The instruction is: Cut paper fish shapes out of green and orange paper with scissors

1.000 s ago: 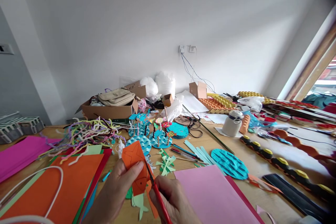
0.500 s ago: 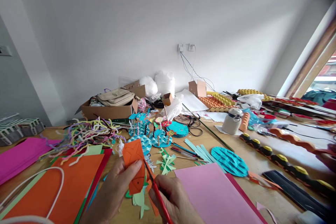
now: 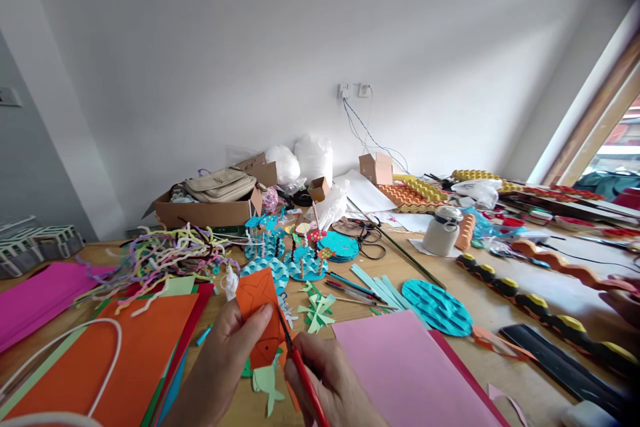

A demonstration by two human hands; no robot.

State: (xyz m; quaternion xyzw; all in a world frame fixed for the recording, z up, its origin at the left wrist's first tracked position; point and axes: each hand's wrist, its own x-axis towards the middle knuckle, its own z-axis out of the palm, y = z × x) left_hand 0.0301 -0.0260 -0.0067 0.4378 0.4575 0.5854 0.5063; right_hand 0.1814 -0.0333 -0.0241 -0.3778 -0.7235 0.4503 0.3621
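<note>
My left hand (image 3: 225,353) pinches an orange piece of paper (image 3: 255,287), its thumb lying across the front. A fish outline with a dark eye dot is drawn on the paper. My right hand (image 3: 333,380) is closed round red-handled scissors (image 3: 307,377), whose dark blades touch the paper's right edge. Below the paper lie light green paper cut-outs (image 3: 269,387) and a strip of orange paper, partly hidden by my right hand. Beyond, green cut-out leaves (image 3: 317,310) rest on the table.
Pink paper (image 3: 400,367) lies to the right, stacked orange paper (image 3: 110,353) to the left. Behind are pipe cleaners (image 3: 175,250), blue cardboard discs (image 3: 435,307), pens (image 3: 350,290) and a lidded jar (image 3: 443,230). Another person's hand (image 3: 623,297) holds an orange egg-carton strip (image 3: 570,263) at far right.
The orange paper has tilted and dropped slightly, with my left hand shifting a little. The scissors remain at its right edge. The other person's orange strip has moved slightly.
</note>
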